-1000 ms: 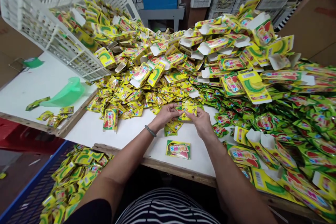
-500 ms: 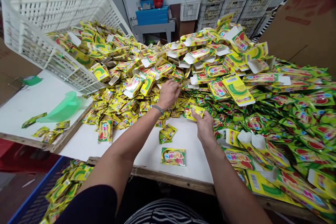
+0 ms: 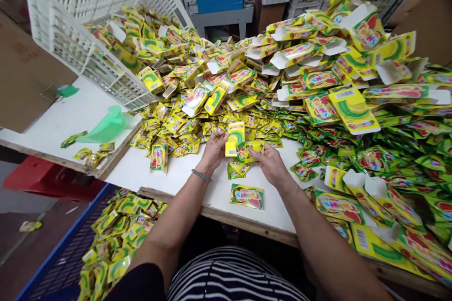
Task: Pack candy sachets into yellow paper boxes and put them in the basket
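Observation:
My left hand is closed on a small yellow cardboard box, held upright with its barcode end downward. From the other side, my right hand pinches yellow and green sachets between thumb and fingers, close against the box's right side. How many sachets it grips is hidden. Just below lie loose sachets on the white tabletop. Nearer my body, a flat box printed "TWINS" rests on the table. A heap of yellow sachets lies behind my left hand, with green sachets to the right.
A white plastic crate tips boxes onto the table at the left. Open boxes pile up at the back. A green scoop lies at the left. Below the table edge stands a blue crate of filled boxes. More boxes lie at right.
My left hand has come back from the pile toward me and now holds a yellow box. My right hand has brought its sachets beside that box. The view has shifted.

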The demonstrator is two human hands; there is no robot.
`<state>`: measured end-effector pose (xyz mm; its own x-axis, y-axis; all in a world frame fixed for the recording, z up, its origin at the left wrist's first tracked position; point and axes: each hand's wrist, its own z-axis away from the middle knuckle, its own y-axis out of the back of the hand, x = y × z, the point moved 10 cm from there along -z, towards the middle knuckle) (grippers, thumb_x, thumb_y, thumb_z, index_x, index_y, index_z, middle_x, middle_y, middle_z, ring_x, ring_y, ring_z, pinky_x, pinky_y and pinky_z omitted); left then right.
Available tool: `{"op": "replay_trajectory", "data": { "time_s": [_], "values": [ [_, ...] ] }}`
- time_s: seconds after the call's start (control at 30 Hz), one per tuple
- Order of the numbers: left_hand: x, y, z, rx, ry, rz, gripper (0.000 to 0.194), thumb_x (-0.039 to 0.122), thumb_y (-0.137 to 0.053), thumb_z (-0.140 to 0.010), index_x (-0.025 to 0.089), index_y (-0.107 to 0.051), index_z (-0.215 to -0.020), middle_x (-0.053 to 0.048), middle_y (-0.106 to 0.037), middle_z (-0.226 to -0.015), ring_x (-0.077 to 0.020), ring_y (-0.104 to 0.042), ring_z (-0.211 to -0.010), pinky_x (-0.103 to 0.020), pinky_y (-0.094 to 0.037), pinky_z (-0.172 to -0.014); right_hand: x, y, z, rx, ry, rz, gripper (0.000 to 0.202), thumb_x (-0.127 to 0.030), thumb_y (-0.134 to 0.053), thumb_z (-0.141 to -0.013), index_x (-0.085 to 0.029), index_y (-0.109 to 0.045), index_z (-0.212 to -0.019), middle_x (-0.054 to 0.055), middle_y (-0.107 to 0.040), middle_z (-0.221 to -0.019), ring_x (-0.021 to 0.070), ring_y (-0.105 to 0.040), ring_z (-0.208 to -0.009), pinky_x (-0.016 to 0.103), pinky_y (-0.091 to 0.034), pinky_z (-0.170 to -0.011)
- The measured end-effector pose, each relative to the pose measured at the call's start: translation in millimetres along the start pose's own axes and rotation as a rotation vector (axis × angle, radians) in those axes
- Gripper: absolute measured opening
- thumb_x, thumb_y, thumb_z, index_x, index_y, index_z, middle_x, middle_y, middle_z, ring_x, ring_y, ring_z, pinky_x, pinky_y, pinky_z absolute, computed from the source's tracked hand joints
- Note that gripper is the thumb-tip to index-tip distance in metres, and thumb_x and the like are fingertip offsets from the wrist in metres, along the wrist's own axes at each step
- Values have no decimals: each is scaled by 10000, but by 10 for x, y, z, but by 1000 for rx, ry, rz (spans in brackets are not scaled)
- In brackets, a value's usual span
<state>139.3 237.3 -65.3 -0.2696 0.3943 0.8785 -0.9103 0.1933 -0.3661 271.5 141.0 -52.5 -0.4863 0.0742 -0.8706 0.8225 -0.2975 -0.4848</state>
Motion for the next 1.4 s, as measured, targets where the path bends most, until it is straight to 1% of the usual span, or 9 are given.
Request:
{"op": "replay_trajectory", "data": {
  "time_s": [0.23, 0.4, 0.6, 0.77, 0.83, 0.97, 1.1, 1.27, 1.4],
  "values": [
    [43, -65, 5, -107, -156, -258, 218, 336, -741, -691, 150, -718, -802, -27, -713, -802, -135, -618, -744, -238, -478, -690, 59, 57, -12, -31, 42, 196, 363, -396, -818, -647, -240, -659, -933, 10, -738, -923, 198, -682, -844, 362, -556, -827],
    [37, -185, 99, -230, -167, -377, 372, 515, -641, -787, 164, -733, -868, -41, -715, -883, -178, -625, -854, -279, -490, -800, 44, 171, -36, -13, 95, 374, 344, -354, -829, -629, -232, -653, -899, -3, -722, -891, 178, -648, -804, 320, -544, -768],
    [-94, -232, 98, -254, -140, -157, 515, 530, -669, -769, 186, -639, -1150, -77, -705, -1042, -196, -643, -909, -297, -502, -811, -37, 94, 67, -37, 134, 329, 296, -344, -818, -655, -238, -658, -881, -8, -718, -892, 166, -644, -805, 306, -534, -760],
    [-84, -274, 133, -236, -208, -265, 400, 530, -642, -794, 198, -706, -1009, -65, -710, -1048, -217, -626, -1014, -324, -490, -901, -8, 11, 76, -94, 89, 241, 293, -387, -798, -677, -247, -655, -892, -4, -720, -866, 176, -657, -791, 330, -548, -767],
    [-145, -324, 169, -264, -128, -264, 401, 565, -628, -792, 190, -726, -894, -72, -722, -951, -228, -638, -975, -331, -507, -860, -4, 7, 67, -82, 88, 238, 297, -397, -796, -675, -247, -651, -886, -2, -718, -855, 181, -658, -786, 336, -552, -762],
    [-333, -511, 331, -475, 154, -139, 471, 613, -711, -690, 154, -708, -793, -81, -694, -765, -208, -652, -789, -314, -512, -731, 1, 36, 49, -56, 90, 284, 341, -393, -817, -641, -245, -645, -895, -10, -711, -844, 176, -648, -778, 329, -547, -759],
    [-337, -465, 353, -490, 199, -162, 466, 427, -890, -499, 125, -686, -788, -49, -678, -764, -139, -609, -679, -282, -484, -691, -59, 147, 3, -27, 100, 355, 349, -383, -820, -629, -233, -653, -897, -11, -706, -826, 170, -635, -761, 321, -541, -746],
    [-396, -536, 417, -611, 264, -167, 404, 318, -886, -520, 96, -691, -794, -40, -653, -721, -108, -564, -613, -256, -436, -619, -436, 527, -29, 265, 304, 295, 347, -361, -803, -645, -240, -640, -927, -13, -699, -889, 155, -633, -787, 322, -528, -804],
    [-440, -568, 471, -671, 330, -170, 423, 315, -881, -517, 88, -713, -832, -64, -671, -740, -126, -578, -632, -264, -433, -617, -540, 561, -63, 220, 289, 510, 313, -350, -798, -646, -244, -643, -896, -6, -697, -870, 180, -623, -791, 334, -516, -794]
  ]
}}
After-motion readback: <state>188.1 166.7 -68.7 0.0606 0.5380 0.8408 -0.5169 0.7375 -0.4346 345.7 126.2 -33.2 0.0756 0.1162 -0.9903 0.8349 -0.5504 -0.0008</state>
